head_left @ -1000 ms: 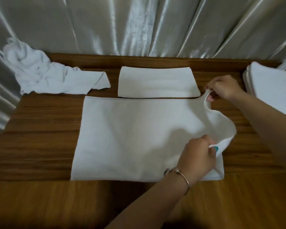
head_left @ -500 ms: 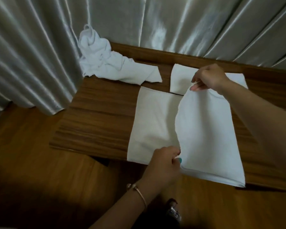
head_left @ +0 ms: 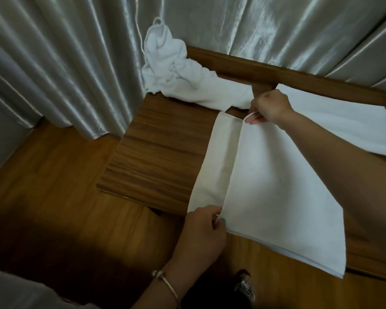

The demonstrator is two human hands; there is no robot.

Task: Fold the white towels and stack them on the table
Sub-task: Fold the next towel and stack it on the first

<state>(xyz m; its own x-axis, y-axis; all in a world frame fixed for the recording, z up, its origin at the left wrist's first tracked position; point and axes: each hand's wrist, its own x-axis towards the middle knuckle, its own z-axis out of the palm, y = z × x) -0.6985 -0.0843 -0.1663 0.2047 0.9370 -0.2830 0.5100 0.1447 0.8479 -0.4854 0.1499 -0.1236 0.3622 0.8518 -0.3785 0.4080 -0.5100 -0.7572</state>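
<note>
Towel [head_left: 276, 204], white and half folded, lies on the near part of the wooden bench [head_left: 161, 157], its upper layer drawn across so that only a strip of the lower layer shows along the left side. Cloth like this looks light, soft and limp: it will sag wherever it is unsupported and drape rather than hold a line, so the sensible hold is at the two corners of the moving edge, keeping that edge taut between them. That is how it is held. The left hand [head_left: 201, 237] is closed in a pinch on the near corner of the upper layer, at the bench's front edge; the right hand [head_left: 267, 107] is closed in a pinch on the far corner, lifted a little off the layer beneath. Three lots of white towel show: this one, one folded towel [head_left: 343, 121] lying flat beyond the right forearm, and a crumpled heap [head_left: 176, 79] at the back left corner against the silvery curtain [head_left: 65, 63]; how many towels the heap holds I cannot tell. One bracelet [head_left: 167, 284] circles the left wrist. Wooden floor [head_left: 42, 197] lies below the bench to the left.
</note>
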